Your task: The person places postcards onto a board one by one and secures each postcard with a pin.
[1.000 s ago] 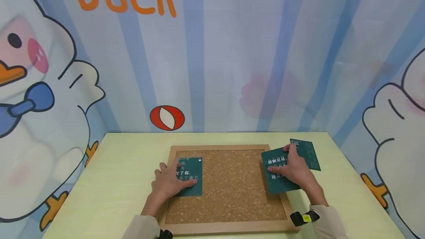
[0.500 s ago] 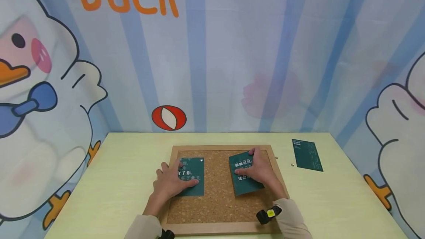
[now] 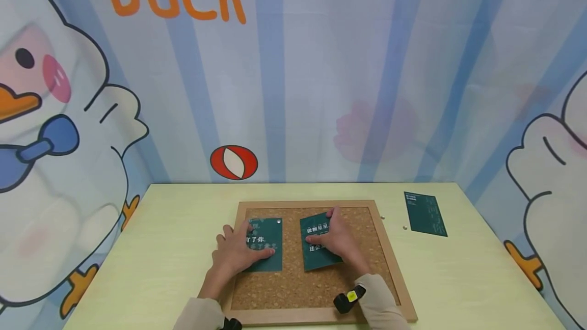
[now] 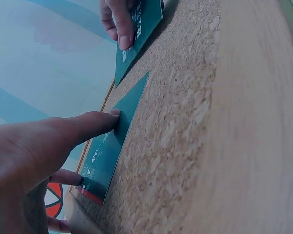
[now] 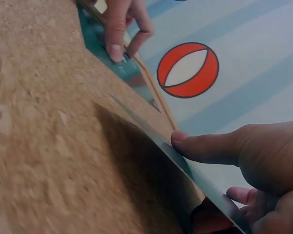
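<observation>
On the left part of a wood-framed corkboard lies a dark green card printed with white characters, with a small shiny tack-like dot at its top right corner. My left hand rests on this card, thumb extended and pressing its face, fingers spread at its left side. A second green card is tilted over the middle of the board. My right hand pinches it by its right part, thumb on the front face and fingers behind. In the right wrist view this card stands off the cork, casting a shadow.
A third green card lies on the pale table right of the board. Two small shiny pieces, one by the frame and one nearer that card, lie there too. A curtain with duck drawings hangs behind.
My right hand has carried the second card leftward from beside the third card, across the board's right edge to its middle. The left hand has stayed on its card.
</observation>
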A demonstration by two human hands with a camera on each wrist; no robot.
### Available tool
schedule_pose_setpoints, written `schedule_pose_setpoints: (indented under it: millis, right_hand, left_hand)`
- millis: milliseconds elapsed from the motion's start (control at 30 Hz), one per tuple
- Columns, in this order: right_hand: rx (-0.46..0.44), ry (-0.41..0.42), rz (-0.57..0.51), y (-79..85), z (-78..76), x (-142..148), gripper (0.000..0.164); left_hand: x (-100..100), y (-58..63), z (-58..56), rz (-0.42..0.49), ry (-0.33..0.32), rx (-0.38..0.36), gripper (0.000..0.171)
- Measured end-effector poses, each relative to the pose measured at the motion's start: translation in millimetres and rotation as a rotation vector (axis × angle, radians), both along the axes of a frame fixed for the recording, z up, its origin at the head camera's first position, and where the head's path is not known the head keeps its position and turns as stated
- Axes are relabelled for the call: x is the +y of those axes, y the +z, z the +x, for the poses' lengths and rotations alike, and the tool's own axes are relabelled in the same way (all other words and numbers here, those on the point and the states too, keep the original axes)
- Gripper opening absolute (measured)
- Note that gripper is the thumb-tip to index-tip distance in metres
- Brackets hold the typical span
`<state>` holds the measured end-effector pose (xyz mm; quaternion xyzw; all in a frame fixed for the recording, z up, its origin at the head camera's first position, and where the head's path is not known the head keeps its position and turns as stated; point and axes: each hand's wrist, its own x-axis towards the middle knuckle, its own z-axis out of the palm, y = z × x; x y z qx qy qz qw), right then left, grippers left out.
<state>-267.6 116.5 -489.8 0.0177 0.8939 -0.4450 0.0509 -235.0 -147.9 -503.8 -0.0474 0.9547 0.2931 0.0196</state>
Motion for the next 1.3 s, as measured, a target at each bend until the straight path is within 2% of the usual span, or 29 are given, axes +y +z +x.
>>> schedule_pose_setpoints:
  millis: [200, 600, 933, 1300]
  right_hand:
    - [0.047, 0.008, 0.004, -1.4, -0.3, -7, 0.077]
    - [0.087, 0.075, 0.202, 0.5, 1.9, -12, 0.075]
    - [0.096, 0.112, 0.306, 0.5, 4.2, -12, 0.071]
    - [0.116, 0.142, 0.365, 0.4, 3.3, -12, 0.069]
  left_hand:
    - [1, 0.5, 0.5, 0.002, 0.002, -0.001, 0.095]
    - [1, 2.0, 0.6, 0.003, -0.003, -0.003, 0.096]
    - [1, 0.5, 0.4, -0.008, 0.000, -0.005, 0.096]
    - [2, 2.0, 0.4, -0.014, 0.002, -0.003, 0.095]
